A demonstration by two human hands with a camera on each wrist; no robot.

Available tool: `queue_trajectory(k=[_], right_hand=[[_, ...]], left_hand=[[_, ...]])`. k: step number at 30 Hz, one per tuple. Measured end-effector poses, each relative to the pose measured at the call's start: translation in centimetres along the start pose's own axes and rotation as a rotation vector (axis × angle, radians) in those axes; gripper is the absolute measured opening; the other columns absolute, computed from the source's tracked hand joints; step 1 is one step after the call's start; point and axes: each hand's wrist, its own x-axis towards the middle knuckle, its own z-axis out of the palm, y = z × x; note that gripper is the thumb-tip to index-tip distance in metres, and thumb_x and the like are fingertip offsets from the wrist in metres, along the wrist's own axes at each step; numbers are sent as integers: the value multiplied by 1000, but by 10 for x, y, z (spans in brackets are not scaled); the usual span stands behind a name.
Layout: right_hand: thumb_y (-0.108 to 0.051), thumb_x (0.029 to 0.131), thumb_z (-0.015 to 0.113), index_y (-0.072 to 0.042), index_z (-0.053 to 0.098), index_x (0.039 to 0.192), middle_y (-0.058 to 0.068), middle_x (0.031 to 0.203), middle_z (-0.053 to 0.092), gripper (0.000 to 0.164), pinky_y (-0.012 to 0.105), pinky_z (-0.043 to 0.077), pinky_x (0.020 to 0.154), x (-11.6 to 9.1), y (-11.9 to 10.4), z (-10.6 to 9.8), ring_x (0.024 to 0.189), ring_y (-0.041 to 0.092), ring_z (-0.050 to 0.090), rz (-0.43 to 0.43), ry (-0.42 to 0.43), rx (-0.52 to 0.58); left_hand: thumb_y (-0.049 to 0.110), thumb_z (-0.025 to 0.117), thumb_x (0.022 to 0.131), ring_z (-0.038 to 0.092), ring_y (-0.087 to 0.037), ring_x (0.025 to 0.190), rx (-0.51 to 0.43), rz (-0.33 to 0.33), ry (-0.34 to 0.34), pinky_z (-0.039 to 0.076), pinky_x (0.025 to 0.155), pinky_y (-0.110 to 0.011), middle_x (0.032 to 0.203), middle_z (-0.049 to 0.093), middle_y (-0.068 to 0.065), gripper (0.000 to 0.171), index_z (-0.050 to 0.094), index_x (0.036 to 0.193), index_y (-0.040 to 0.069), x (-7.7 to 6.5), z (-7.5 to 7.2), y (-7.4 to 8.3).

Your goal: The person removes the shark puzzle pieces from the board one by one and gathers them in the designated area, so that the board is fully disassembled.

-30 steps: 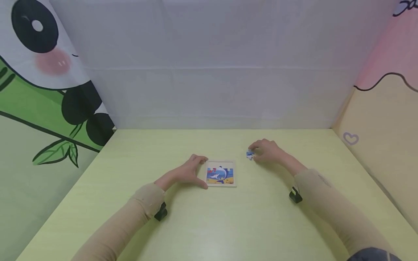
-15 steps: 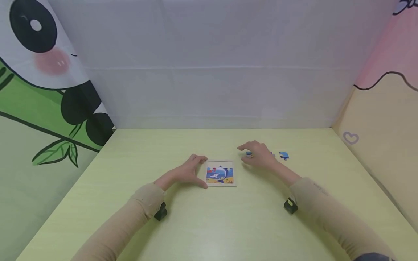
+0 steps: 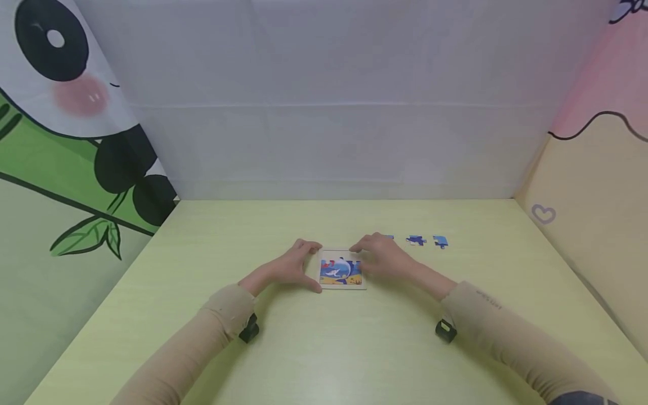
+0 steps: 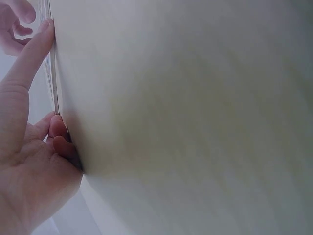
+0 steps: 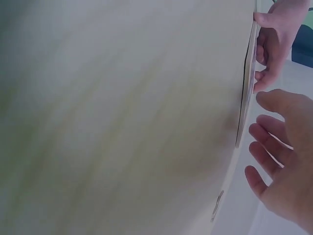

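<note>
A square puzzle board point(image 3: 341, 287) with a pale rim and a whale picture lies on the table; the strip along its far side is bare of picture. My left hand point(image 3: 287, 265) holds the board by its left side, thumb at the near corner and fingers at the far one. Over the board's right edge is my right hand point(image 3: 387, 256), thumb and fingers apart. In the right wrist view nothing shows between that hand's fingers point(image 5: 266, 147). Just behind it lies a blue puzzle piece point(image 3: 389, 236), partly hidden.
Farther right on the pale table point(image 3: 324, 349) lie two more puzzle pieces, a dark blue one point(image 3: 416, 241) and a light blue one point(image 3: 440, 242). A white cloth wall point(image 3: 324, 140) rises behind the table, with printed panels at both sides.
My right hand has let go of a puzzle piece, leaving it on the table, and moved left and nearer, to the board's right edge. My left hand and the board have stayed put.
</note>
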Motion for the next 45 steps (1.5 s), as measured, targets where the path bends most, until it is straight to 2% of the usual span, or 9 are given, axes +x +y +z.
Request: queue_trajectory(k=[3,5,13,18,25,31,39,45], right_hand=[[-23,89,70,-17,69,124,-1,122,68,36,36,48,94,0,-4,3,108,17,56,-15,-35,-37],[-22,88,71,-16,69,124,0,120,69,36,34,48,91,0,-7,4,106,16,57,-29,-47,-50],[-15,89,70,-14,67,126,5,110,66,38,34,48,88,1,-20,-2,99,17,56,-4,-112,-25],[-11,88,69,-15,67,126,6,106,62,38,33,46,86,4,-22,-6,96,17,52,-17,-150,-21],[-9,88,67,-16,65,129,7,111,60,42,34,48,88,7,-20,-10,100,17,52,-47,-224,-25],[-4,87,65,-13,62,133,9,122,58,47,35,51,97,12,-20,-16,107,17,57,-51,-304,-20],[-6,87,66,-17,65,131,5,123,60,46,33,51,97,15,-20,-15,107,15,56,-35,-312,-39],[-3,83,66,-17,67,128,4,118,62,46,33,52,93,9,-15,-10,102,15,56,-47,-243,7]], left_hand=[[42,90,67,40,-25,130,1,-1,-1,34,118,-48,142,36,-12,107,31,151,13,0,0,0],[42,90,67,40,-25,130,2,1,-2,34,118,-48,142,36,-13,107,31,152,13,0,0,1],[41,90,68,41,-26,131,4,7,-3,33,118,-48,142,37,-14,108,30,152,11,-1,-3,2],[42,90,68,41,-26,131,12,9,-2,34,118,-49,142,37,-14,107,30,152,11,-1,-3,2],[41,89,69,40,-28,131,1,19,-5,33,118,-50,142,37,-16,106,31,151,10,-2,-4,3],[42,90,68,40,-27,132,1,7,-9,32,119,-49,142,36,-14,107,30,152,12,-2,-4,2],[42,90,67,40,-27,132,-4,4,-8,33,118,-49,143,36,-14,106,31,151,13,-3,-4,1],[42,90,67,40,-26,132,-5,1,-9,33,119,-49,143,36,-13,107,31,152,13,-2,-3,1]])
